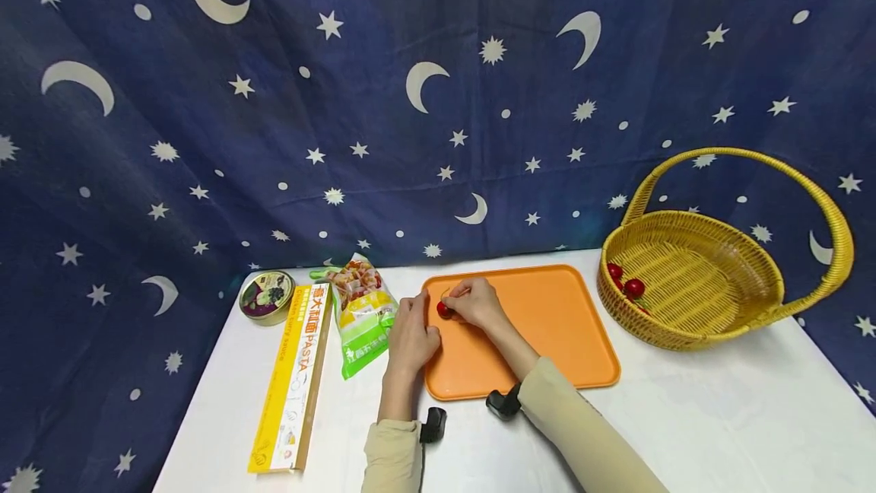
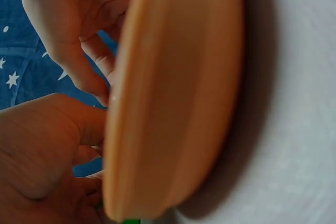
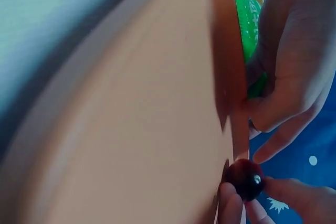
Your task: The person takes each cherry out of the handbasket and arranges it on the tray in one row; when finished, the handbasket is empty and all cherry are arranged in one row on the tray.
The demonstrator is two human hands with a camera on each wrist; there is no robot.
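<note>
- Red cherry (image 1: 444,310) sits centre of head view, at upper-left corner of orange tray (image 1: 547,326); right hand (image 1: 474,303) pinches it w/ fingertips (image 3: 231,203), seen again in lower right of R wrist view.
- Left hand (image 1: 413,335) rests at tray's left rim, just left of cherry, fingers fairly straight, not wrapped round anything; whether it touches cherry: can't tell. L wrist view shows only tray edge close up + both hands, blurry.
- Tray lies flat on white table (image 1: 684,417), mid-frame.
- Left of tray: green/yellow snack bag (image 1: 363,314), then long yellow pasta box (image 1: 294,379), then small round tin (image 1: 267,297) at upper left of tabletop.
- Right of frame: yellow wicker basket (image 1: 718,280) w/ hoop handle, well apart from tray; a few more red cherries (image 1: 628,284) inside at its left wall.
- Bkgd: dark blue cloth (image 1: 274,97) w/ white moons + stars, fills upper frame.
- Beige sleeves on both arms, black wrist cams at bottom centre.
</note>
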